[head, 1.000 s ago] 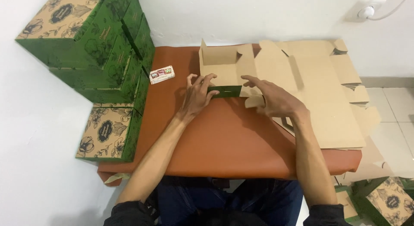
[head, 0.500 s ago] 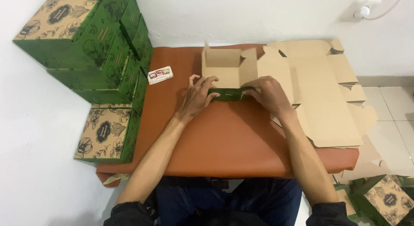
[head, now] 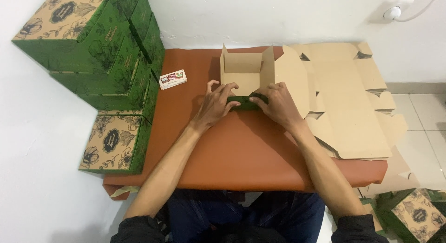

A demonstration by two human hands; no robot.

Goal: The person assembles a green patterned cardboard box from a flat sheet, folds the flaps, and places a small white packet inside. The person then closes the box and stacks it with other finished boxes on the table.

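1. Both hands press down on the green front flap (head: 246, 103) of a half-folded cardboard box (head: 244, 73); the left hand (head: 214, 106) lies with fingers spread over the flap's left end, and the right hand (head: 276, 103) curls its fingers over the right end.
2. The box sits at the far middle of the brown table (head: 241, 150), its back and two side walls upright.
3. The near half of the table is bare, with open room up to its front edge.
4. A stack of flat box blanks (head: 348, 99) lies just right of the box, overhanging the table's right edge.
5. One small card (head: 173, 79) lies to the left.
6. Finished green boxes (head: 93, 52) are stacked beyond the table's left edge; at least four show.
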